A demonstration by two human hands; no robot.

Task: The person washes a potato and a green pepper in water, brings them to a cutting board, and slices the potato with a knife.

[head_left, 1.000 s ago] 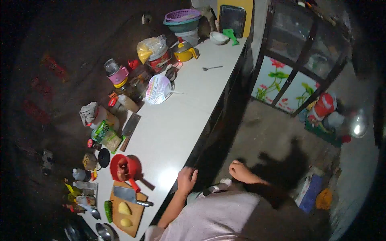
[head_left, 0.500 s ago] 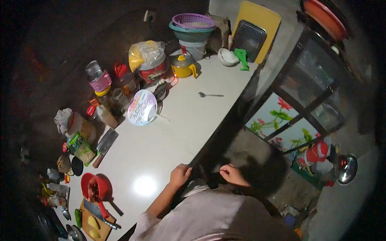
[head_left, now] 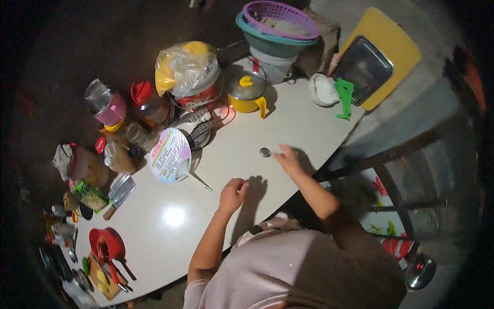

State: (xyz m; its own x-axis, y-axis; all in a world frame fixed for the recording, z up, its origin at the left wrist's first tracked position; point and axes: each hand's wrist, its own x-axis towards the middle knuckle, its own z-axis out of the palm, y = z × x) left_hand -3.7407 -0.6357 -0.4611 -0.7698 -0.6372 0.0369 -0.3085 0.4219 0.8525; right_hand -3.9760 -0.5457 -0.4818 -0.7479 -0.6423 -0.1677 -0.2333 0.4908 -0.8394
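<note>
On the white tabletop (head_left: 242,147) lies a small metal spoon (head_left: 265,152), its bowl showing and its handle mostly covered by my right hand (head_left: 288,160). The fingers of that hand are closed at the spoon's handle. My left hand (head_left: 234,194) hovers over the table near its front edge, fingers curled in, with nothing visible in them. A round printed fan (head_left: 171,155) stands to the left of both hands. The yellow electric pot (head_left: 247,95) with a lid is beyond the spoon.
At the left are a cleaver (head_left: 122,193), a red strainer bowl (head_left: 116,239) and a cutting board (head_left: 110,288). Jars and a bag-topped bucket (head_left: 198,92) line the back. Stacked baskets (head_left: 278,44), a white bowl (head_left: 324,91) and a green peeler-like tool (head_left: 343,95) stand at the far right.
My right hand has reached forward from beside my body to the spoon. The left hand has moved off the table edge over the tabletop. My view has shifted and come closer.
</note>
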